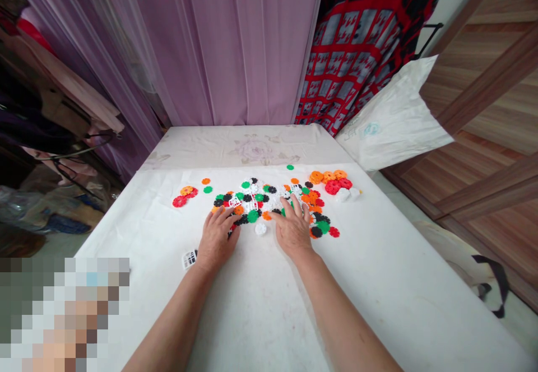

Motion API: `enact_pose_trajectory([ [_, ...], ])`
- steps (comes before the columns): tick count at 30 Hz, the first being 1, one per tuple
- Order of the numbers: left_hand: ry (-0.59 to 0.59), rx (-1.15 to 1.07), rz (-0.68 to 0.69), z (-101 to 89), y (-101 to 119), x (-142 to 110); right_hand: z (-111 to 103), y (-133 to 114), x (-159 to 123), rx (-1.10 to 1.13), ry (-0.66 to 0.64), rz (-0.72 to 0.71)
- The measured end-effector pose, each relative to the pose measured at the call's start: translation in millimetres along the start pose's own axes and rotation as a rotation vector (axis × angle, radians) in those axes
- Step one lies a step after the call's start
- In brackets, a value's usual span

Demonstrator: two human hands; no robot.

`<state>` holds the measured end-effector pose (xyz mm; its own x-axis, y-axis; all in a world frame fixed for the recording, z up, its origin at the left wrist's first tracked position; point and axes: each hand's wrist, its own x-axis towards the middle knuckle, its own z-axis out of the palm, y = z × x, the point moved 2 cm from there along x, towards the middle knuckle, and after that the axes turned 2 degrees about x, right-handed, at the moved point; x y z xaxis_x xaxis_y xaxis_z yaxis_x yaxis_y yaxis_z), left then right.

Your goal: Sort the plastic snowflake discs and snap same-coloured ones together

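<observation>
A loose pile of small flower-shaped plastic discs in green, black, white, orange and red lies across the middle of the table. My left hand rests at the pile's near left edge, fingers spread over some discs. On the near right edge my right hand lies with its fingers apart, touching discs. Neither hand grips a piece that I can see. Between the hands sits a single white disc. White grid-like pieces lie among the discs, and a white and black grid piece is left of my left wrist.
Orange and red discs with white ones form a group at the right; a smaller red and orange group is at the left. A white bag stands by the table's right edge. A purple curtain hangs behind the white-covered table.
</observation>
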<state>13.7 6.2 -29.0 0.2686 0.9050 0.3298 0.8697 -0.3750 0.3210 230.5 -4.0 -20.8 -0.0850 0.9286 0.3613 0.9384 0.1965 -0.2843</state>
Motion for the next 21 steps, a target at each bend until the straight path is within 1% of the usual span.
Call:
enact_pose_trajectory([
  [4, -0.003, 0.005, 0.003, -0.1, 0.3, 0.0, -2.8, 5.0, -2.1, 0.001, 0.038, 0.041],
  [7, 0.001, 0.004, 0.003, 0.0, 0.5, 0.1, -3.6, 4.3, -0.6, -0.011, 0.058, 0.061],
  [14, -0.001, -0.011, 0.009, 0.4, -0.2, -0.3, 2.5, -3.2, 2.0, 0.024, -0.095, -0.036],
  [17, -0.003, -0.010, 0.014, 0.7, -1.0, -0.4, 1.8, -3.8, 0.8, 0.045, -0.088, -0.055],
  [21, -0.007, -0.005, 0.017, 1.2, -1.8, 0.4, -2.7, -0.3, -3.7, 0.074, -0.051, -0.037],
])
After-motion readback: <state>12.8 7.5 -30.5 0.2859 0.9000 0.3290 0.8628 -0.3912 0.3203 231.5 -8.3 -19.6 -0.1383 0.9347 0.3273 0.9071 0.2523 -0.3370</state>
